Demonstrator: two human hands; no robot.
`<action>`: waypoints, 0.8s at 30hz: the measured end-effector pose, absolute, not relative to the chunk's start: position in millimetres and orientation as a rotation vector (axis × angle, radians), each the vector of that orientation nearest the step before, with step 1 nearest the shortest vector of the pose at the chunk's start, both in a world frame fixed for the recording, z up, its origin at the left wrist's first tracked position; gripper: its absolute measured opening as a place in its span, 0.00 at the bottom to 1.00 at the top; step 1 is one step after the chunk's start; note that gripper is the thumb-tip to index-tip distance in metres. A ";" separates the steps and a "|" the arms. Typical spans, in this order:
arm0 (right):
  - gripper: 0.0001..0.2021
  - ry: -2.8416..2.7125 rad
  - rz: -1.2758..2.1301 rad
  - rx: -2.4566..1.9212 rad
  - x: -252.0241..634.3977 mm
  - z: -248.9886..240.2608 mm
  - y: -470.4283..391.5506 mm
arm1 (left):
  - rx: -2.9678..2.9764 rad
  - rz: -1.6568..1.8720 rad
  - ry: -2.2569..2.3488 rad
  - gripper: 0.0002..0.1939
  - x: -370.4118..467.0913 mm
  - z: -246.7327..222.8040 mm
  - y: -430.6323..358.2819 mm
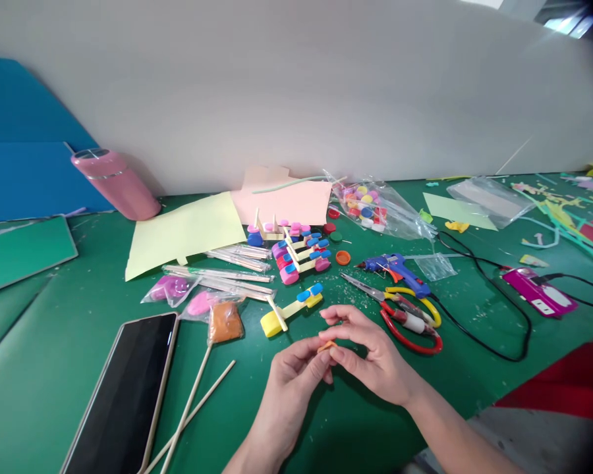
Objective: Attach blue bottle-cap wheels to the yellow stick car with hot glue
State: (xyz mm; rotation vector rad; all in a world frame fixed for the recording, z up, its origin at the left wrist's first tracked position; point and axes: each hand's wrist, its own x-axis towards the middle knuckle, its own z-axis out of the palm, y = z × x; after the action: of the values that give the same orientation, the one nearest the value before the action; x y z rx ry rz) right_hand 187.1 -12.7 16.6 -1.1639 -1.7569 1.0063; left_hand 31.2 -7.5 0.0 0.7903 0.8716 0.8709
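Near the bench's (39, 368) front edge, my left hand (296, 378) and right hand (370, 359) pinch an orange lump (327, 345) between narrowed fingertips (337, 354).

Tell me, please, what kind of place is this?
Probably a craft worktable. A blue glue gun, scissors and a bag of coloured caps lie on the green table.

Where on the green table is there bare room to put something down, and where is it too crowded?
Bare green table lies left of the tablet. Another free patch lies between the scissors and the black cable. It is crowded from the wrapped sticks to the glue gun. Both hands, left and right, pinch a small orange piece.
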 end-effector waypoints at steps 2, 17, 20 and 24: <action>0.11 -1.764 0.993 -1.171 187.4 16.0 -13.2 | 0.758 0.882 0.858 0.10 32.2 0.2 -7.1; 0.06 -2.023 0.421 -1.291 185.0 15.3 -11.2 | 1.175 0.963 1.103 0.08 32.1 -1.1 -10.1; 0.05 -2.042 0.317 -1.276 184.4 13.7 -10.0 | 1.196 0.944 1.108 0.09 32.5 -0.3 -9.6; 0.05 -2.044 0.257 -1.263 182.4 12.8 -9.2 | 1.175 0.912 1.112 0.10 32.5 -0.4 -8.5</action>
State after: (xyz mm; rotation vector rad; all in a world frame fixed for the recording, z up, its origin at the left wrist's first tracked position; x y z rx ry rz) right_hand 182.4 -9.2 12.8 -1.2634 -2.0435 0.2572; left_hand 32.5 -8.5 -0.4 1.1748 1.1119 0.9123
